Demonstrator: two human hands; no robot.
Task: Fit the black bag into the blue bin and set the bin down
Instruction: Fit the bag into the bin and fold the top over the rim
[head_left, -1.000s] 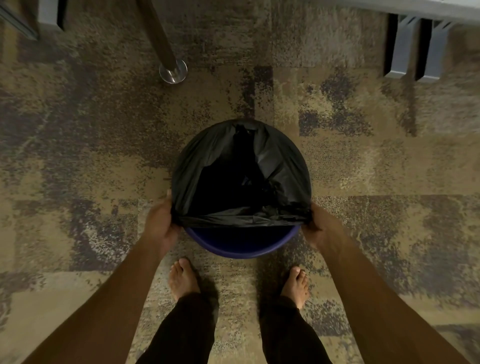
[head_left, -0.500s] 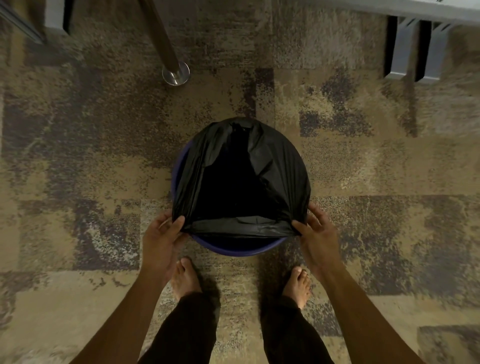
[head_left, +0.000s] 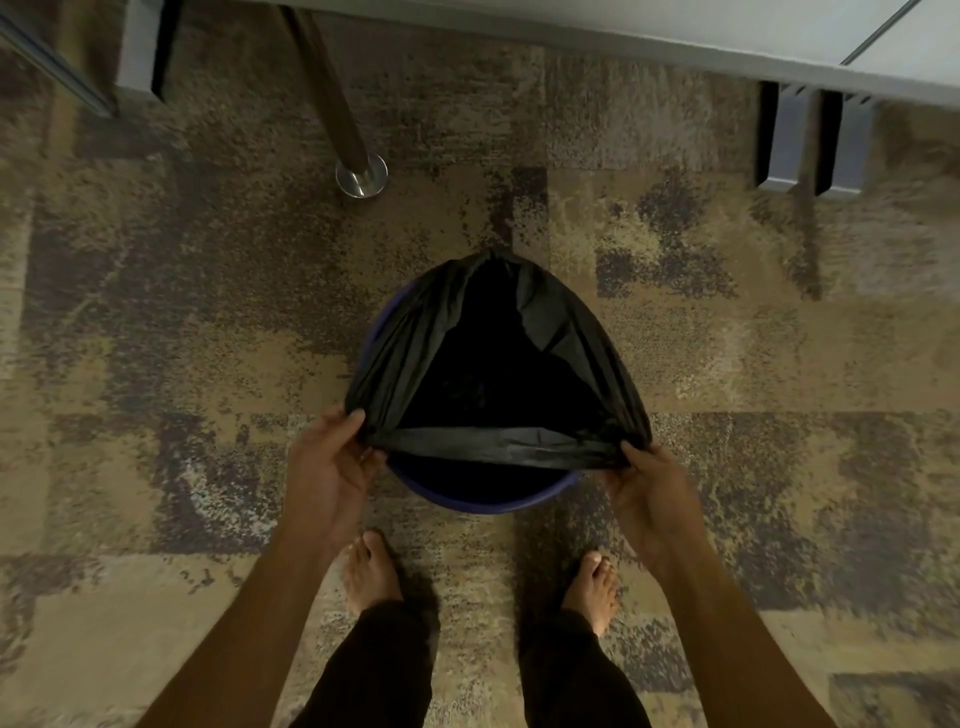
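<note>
The round blue bin stands on the carpet just ahead of my bare feet. The black bag hangs inside it, its mouth folded over the far and side rim. The bag's near edge stretches in a straight band across the opening, and the near blue rim shows bare below it. My left hand pinches the band's left corner at the bin's left side. My right hand pinches the right corner at the bin's right side.
A metal pole with a round chrome foot stands on the carpet beyond the bin. Grey furniture legs sit at the back right under a pale desk edge. Another grey leg stands at the back left.
Both hands have shifted from the bin's sides onto the bag's near edge. The bag's mouth has pulled into a more triangular shape, and the view has tilted up slightly.
</note>
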